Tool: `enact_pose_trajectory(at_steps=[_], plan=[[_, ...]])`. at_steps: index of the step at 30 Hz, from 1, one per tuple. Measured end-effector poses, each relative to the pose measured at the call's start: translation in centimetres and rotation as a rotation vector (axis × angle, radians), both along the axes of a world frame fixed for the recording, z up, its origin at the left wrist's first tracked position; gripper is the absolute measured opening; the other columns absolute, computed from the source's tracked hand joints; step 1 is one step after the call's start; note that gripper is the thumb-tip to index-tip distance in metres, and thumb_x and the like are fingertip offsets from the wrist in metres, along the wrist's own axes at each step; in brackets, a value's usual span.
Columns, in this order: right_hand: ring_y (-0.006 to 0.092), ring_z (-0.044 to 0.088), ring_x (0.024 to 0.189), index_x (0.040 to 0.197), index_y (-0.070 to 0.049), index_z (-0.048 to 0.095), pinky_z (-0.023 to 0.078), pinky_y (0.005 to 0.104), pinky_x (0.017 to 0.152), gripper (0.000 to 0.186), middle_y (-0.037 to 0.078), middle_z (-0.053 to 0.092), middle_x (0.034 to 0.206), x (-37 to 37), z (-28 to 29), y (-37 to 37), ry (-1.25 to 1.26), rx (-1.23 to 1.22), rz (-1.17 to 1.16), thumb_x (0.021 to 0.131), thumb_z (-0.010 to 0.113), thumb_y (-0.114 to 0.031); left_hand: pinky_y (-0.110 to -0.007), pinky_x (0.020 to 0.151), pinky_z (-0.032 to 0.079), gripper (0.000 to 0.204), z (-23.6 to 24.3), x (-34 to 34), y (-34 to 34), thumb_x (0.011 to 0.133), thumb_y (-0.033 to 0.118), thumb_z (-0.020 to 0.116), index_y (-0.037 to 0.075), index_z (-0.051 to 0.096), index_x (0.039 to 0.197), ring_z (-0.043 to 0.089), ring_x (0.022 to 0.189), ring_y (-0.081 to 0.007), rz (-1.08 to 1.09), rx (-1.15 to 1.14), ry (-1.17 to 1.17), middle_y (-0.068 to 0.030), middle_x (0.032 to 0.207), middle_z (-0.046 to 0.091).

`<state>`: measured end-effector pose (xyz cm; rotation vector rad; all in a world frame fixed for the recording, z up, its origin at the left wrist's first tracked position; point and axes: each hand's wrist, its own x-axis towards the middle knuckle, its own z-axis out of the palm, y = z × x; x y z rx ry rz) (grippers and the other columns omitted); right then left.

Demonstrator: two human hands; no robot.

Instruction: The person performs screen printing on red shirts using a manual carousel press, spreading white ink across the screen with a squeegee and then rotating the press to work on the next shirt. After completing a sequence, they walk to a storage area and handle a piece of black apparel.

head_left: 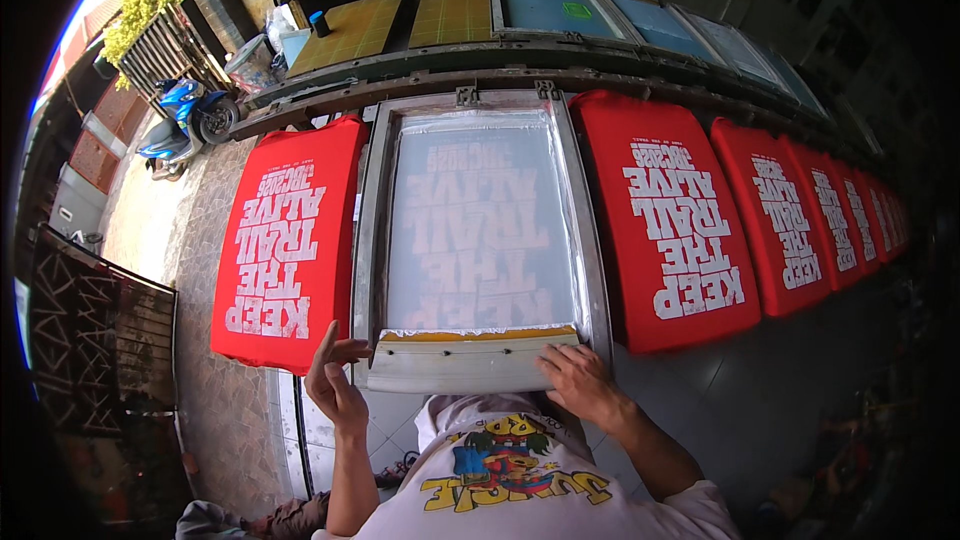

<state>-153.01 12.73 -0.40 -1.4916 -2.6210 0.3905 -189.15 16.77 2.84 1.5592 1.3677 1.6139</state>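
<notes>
A screen printing frame with pale mesh lies in front of me over a red shirt, whose white lettering shows faintly through. White ink is smeared along the mesh edges. Across the frame's near end rests a wide squeegee with a pale handle and an amber blade. My right hand grips its right end, fingers over the top and thumb hidden. At the near left corner of the frame, my left hand is raised with fingers apart, one pointing up and others reaching toward the squeegee's left end. It appears to hold nothing.
Printed red shirts flank the frame: one on the left, several on the right, beginning with the nearest. A metal rail with hinge clamps runs behind. Beyond it lie more screens. A blue motorbike stands at the far left.
</notes>
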Motion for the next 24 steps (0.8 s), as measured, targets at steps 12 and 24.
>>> enact_pose_trajectory(at_steps=[12,24], plan=[[0.0243,0.062,0.099,0.107,-0.003,0.064,0.047,0.0385,0.093,0.021,0.011,0.064,0.098,-1.4,0.8,5.2,0.077,0.254,-0.176,0.087,0.061,-0.006,-0.042,0.102,0.048,0.074,0.6,0.3,5.8,0.077,0.032,0.087,0.006,0.060,0.141,0.063,0.119,-0.0300,-0.470,-0.102,1.099,-0.0117,0.125,0.070],[0.0182,0.063,0.096,0.107,-0.006,0.065,0.048,0.0350,0.084,0.025,0.004,0.064,0.096,-0.6,0.2,4.7,0.111,0.295,-0.154,0.086,0.071,-0.019,-0.045,0.072,0.050,0.022,-1.9,-0.7,8.4,0.068,0.007,0.079,0.007,0.065,0.085,0.061,0.079,-0.0321,-0.541,0.019,1.129,-0.0092,0.081,0.060]])
